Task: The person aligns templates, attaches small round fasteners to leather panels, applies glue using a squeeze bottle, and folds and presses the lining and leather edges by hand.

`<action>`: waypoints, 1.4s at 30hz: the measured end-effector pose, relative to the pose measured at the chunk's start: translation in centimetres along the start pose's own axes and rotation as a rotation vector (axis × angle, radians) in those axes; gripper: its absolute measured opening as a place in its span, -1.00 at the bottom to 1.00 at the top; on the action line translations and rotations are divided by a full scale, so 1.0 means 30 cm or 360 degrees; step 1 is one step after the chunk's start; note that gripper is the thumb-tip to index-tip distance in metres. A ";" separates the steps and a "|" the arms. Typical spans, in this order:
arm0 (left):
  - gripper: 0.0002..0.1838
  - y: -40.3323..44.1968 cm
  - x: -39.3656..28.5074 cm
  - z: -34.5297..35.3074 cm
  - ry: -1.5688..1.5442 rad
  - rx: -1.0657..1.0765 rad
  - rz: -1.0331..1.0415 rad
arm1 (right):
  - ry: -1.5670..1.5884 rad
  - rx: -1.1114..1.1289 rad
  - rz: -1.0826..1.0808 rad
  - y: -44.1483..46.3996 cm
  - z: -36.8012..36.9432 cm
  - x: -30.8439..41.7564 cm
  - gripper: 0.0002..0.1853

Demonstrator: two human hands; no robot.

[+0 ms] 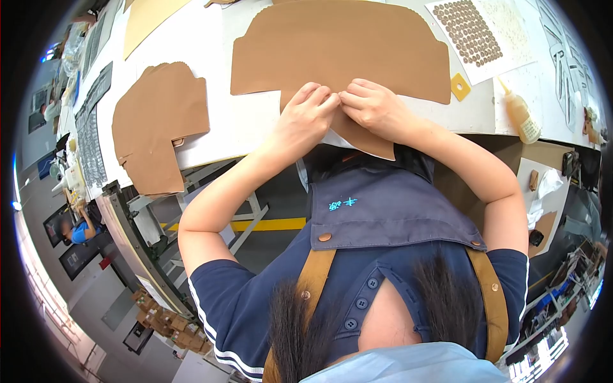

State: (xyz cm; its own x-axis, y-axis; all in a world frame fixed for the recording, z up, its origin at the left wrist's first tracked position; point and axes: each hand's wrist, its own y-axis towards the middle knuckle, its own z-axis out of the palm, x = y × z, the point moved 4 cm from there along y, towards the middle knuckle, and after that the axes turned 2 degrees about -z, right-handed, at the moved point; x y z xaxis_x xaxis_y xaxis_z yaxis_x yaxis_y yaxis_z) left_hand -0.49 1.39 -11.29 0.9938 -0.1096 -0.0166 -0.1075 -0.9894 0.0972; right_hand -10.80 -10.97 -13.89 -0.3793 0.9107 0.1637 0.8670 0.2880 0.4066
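Note:
A large brown leather-like panel (345, 48) lies flat on the white table, and its narrower lower part hangs toward my body past the table edge. My left hand (310, 115) and my right hand (370, 108) meet at this lower part, fingers curled and pressed together on the brown material. Both hands pinch it side by side, thumbs close to each other; the exact spot between the fingertips is hidden. Below my right hand a brown flap (370, 138) of the material sticks out at an angle.
More brown cut pieces (156, 115) are stacked at the left table edge. To the right are a small yellow square with a hole (460, 87), a white sheet of brown ovals (469, 32) and a glue bottle (522, 118). Another person (83, 230) sits far left.

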 end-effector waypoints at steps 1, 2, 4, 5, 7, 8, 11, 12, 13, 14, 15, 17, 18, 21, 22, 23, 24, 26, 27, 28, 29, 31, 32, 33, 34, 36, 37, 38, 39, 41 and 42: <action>-0.60 0.001 -0.004 0.000 0.0028 -0.0022 0.0008 | -0.0001 -0.0065 -0.0018 0.001 -0.007 -0.001 -0.78; -0.60 0.000 -0.008 0.002 0.0059 -0.0044 0.0015 | -0.0002 -0.0131 -0.0037 0.004 -0.014 -0.002 -0.78; -0.61 -0.005 -0.005 -0.007 -0.0002 -0.0100 -0.0061 | 0.0048 -0.0247 0.0012 0.002 -0.023 -0.007 -0.79; -0.61 -0.010 -0.001 -0.014 -0.0097 -0.0132 -0.0143 | 0.0102 -0.0294 0.0085 -0.011 -0.020 -0.013 -0.79; -0.60 -0.023 -0.002 -0.021 -0.0208 -0.0174 -0.0287 | 0.0206 -0.0335 0.0214 -0.017 -0.019 -0.024 -0.79; -0.59 -0.037 -0.009 -0.016 -0.0223 -0.0181 -0.0355 | 0.0260 -0.0330 0.0268 -0.014 -0.015 -0.029 -0.79; -0.56 -0.058 -0.042 0.010 -0.0147 -0.0261 -0.0443 | 0.0310 -0.0179 0.0231 0.001 -0.004 -0.030 -0.76; -0.56 -0.056 -0.052 0.014 -0.0099 -0.0301 -0.0453 | 0.0304 -0.0106 0.0181 0.010 -0.002 -0.036 -0.74; -0.56 -0.051 -0.055 0.018 -0.0072 -0.0277 -0.0445 | 0.0302 -0.0052 0.0103 0.017 -0.004 -0.041 -0.74; -0.55 -0.048 -0.055 0.019 -0.0064 -0.0272 -0.0425 | 0.0300 0.0001 0.0024 0.024 -0.006 -0.047 -0.73; -0.55 -0.044 -0.052 0.019 -0.0053 -0.0267 -0.0402 | 0.0295 0.0051 -0.0053 0.030 -0.007 -0.050 -0.73; -0.54 -0.039 -0.049 0.013 -0.0046 -0.0259 -0.0358 | 0.0313 0.0029 -0.0120 0.035 -0.017 -0.064 -0.72; -0.53 -0.039 -0.044 0.008 -0.0049 -0.0255 -0.0336 | 0.0318 0.0018 -0.0153 0.034 -0.024 -0.067 -0.72; -0.50 -0.046 0.001 -0.024 -0.0202 -0.0218 -0.0333 | 0.0212 -0.0126 -0.0053 0.003 -0.036 -0.060 -0.71; -0.49 -0.047 0.022 -0.031 -0.0279 -0.0204 -0.0345 | 0.0199 -0.0148 0.0020 0.000 -0.037 -0.053 -0.71; -0.47 -0.048 0.034 -0.028 -0.0235 -0.0202 -0.0325 | 0.0188 -0.0167 0.0094 -0.007 -0.040 -0.037 -0.71; -0.48 -0.043 0.034 -0.030 -0.0220 -0.0186 -0.0280 | 0.0180 -0.0186 0.0171 -0.010 -0.042 -0.023 -0.71; -0.49 -0.034 0.033 -0.040 -0.0188 -0.0152 -0.0187 | 0.0134 -0.0120 0.0194 -0.008 -0.035 -0.004 -0.71; -0.50 -0.031 0.031 -0.032 -0.0150 -0.0130 -0.0159 | 0.0106 -0.0088 0.0207 -0.005 -0.031 -0.001 -0.71; -0.50 -0.027 0.025 -0.018 -0.0115 -0.0108 -0.0132 | 0.0075 -0.0078 0.0170 0.000 -0.029 0.004 -0.71; -0.51 -0.022 0.017 -0.008 -0.0080 -0.0085 -0.0104 | 0.0044 -0.0067 0.0134 0.007 -0.025 0.010 -0.71; -0.50 -0.002 -0.003 -0.010 0.0043 0.0002 -0.0065 | -0.0012 -0.0076 0.0085 0.011 -0.017 0.021 -0.75; -0.50 0.004 -0.011 -0.012 0.0108 0.0044 -0.0045 | -0.0041 -0.0100 0.0069 0.010 -0.006 0.022 -0.78; -0.49 0.001 -0.012 -0.010 0.0082 -0.0022 -0.0091 | -0.0075 -0.0127 0.0051 0.012 -0.005 0.021 -0.81; -0.48 -0.008 -0.014 0.004 0.0056 -0.0089 -0.0136 | -0.0084 -0.0173 0.0097 0.010 -0.011 0.018 -0.83; -0.47 -0.032 -0.017 0.025 -0.0020 -0.0194 -0.0237 | -0.0092 -0.0262 0.0193 0.006 -0.026 0.031 -0.85; -0.47 -0.044 -0.016 0.031 -0.0066 -0.0234 -0.0294 | -0.0117 -0.0240 0.0235 0.006 -0.032 0.044 -0.86; -0.47 -0.055 -0.011 0.035 -0.0112 -0.0275 -0.0351 | -0.0141 -0.0220 0.0277 0.007 -0.042 0.061 -0.86; -0.47 -0.058 -0.011 0.034 -0.0113 -0.0282 -0.0357 | -0.0164 -0.0199 0.0320 0.009 -0.046 0.071 -0.87; -0.47 -0.059 -0.016 0.035 -0.0125 -0.0294 -0.0366 | -0.0205 -0.0144 0.0321 0.010 -0.030 0.088 -0.84; -0.47 -0.059 -0.019 0.037 -0.0133 -0.0293 -0.0365 | -0.0227 -0.0115 0.0323 0.010 -0.022 0.094 -0.83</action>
State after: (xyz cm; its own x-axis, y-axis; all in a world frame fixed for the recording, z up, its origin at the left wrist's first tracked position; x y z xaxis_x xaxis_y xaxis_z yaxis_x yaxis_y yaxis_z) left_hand -0.91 3.08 -12.57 0.9851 0.1000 -0.1398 0.1340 -0.9562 0.2603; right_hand -11.82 -8.50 -12.73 -0.1459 0.9817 0.1222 0.8935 0.0778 0.4422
